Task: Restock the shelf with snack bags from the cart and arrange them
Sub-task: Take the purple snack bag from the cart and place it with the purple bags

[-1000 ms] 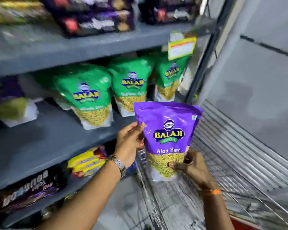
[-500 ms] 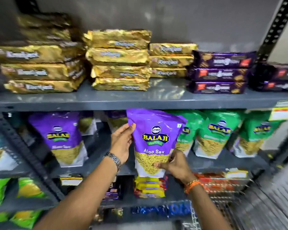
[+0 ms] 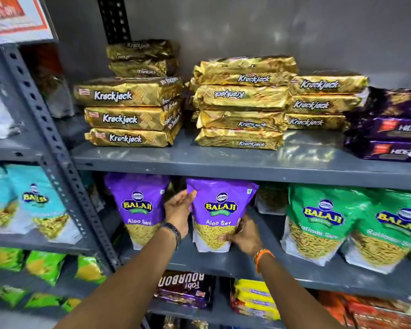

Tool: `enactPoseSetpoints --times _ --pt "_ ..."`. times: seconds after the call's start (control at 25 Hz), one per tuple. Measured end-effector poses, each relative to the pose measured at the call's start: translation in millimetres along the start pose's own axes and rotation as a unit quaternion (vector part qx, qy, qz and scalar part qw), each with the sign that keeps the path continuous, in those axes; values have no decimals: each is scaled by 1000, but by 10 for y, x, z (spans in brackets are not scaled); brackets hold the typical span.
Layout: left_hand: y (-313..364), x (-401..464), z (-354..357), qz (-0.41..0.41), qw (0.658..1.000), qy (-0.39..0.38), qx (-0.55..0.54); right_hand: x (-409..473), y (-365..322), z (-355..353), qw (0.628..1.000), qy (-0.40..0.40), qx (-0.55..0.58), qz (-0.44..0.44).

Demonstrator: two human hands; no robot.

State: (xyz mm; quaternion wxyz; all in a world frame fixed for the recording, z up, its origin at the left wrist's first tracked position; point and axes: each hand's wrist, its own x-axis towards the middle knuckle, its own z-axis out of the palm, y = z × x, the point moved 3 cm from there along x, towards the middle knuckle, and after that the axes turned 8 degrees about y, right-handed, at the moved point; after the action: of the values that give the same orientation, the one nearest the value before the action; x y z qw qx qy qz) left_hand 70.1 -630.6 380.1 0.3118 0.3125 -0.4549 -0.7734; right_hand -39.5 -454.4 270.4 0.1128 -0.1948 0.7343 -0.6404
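A purple Balaji Aloo Sev bag [image 3: 220,210] stands upright on the grey middle shelf [image 3: 259,264], held from both sides. My left hand [image 3: 179,212] grips its upper left edge; my right hand [image 3: 243,235] holds its lower right corner. A second purple Aloo Sev bag [image 3: 138,207] stands just to the left, close beside my left hand. Green Balaji Ratlami Sev bags [image 3: 318,224] stand to the right on the same shelf. The cart is out of view.
Gold Krackjack packs [image 3: 242,103] are stacked on the shelf above, with dark purple biscuit packs [image 3: 394,124] at right. Teal Balaji bags [image 3: 33,200] fill the neighbouring unit at left, behind a perforated grey upright [image 3: 64,176]. Bourbon packs [image 3: 183,288] lie below.
The view swung from the cart to the shelf. Both hands carried the purple bag up and in, and it now stands on the middle shelf beside the other purple bag.
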Motion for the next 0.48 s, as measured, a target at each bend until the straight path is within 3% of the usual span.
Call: enactPoseSetpoints --times 0.12,0.24,0.36,0.48 --pt "-109 173 -119 8 1000 4 -15 -80 -293 16 995 29 91 10" --pt "-243 296 -233 23 999 -21 23 3 -729 -139 972 143 183 -41" --pt "-660 351 -504 38 984 -62 161 128 -985 -276 961 201 166 -88" --pt "-1124 390 -776 51 943 -116 307 206 -1040 -302 963 206 133 -110"
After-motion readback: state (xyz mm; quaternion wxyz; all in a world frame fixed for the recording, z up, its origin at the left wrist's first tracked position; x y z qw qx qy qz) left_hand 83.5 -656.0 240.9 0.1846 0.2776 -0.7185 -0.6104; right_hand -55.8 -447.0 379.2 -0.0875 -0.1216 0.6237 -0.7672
